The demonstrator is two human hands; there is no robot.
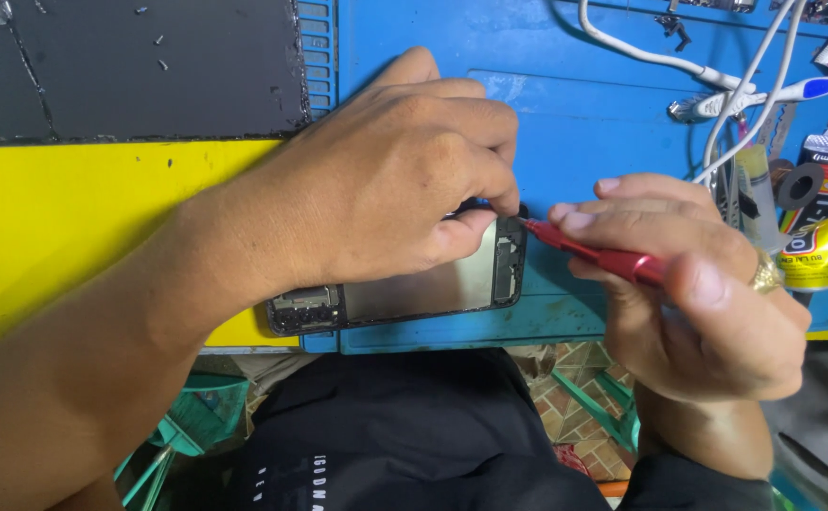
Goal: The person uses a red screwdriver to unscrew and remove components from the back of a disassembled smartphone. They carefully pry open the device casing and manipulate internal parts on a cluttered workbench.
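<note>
Dark clothing [405,445] of the person fills the near edge of the view, just below the bench [64,218] edge.

Grip: the right hand [698,284] is closed around a red screwdriver [603,257], thumb laid along the handle, fingertips bunched near the front end. The tip meets the top right corner of an opened phone [414,289]. The left hand [386,180] lies over the phone's upper part, thumb and forefinger pinched shut at that same corner; whether they hold a small part or only steady the frame cannot be told, as the fingers hide the spot.

Location: the phone lies flat at the near edge of the bench, across the seam between a blue work mat [575,123] and the yellow surface, with its lower end close to the drop.

Risks, as judged:
- Tool slip. The tip works right beside the left fingertips; a slip could jab them or gouge the exposed internals.
- Small part loss. A loosened part could fall off the near edge toward the floor.
- Phone shift. Sideways push from the tool could slide the phone toward the edge if the left hand eases.
- Clutter. White cables [745,85] and a yellow glue tube [821,227] lie just beyond the right hand and could snag a withdrawing wrist.
</note>
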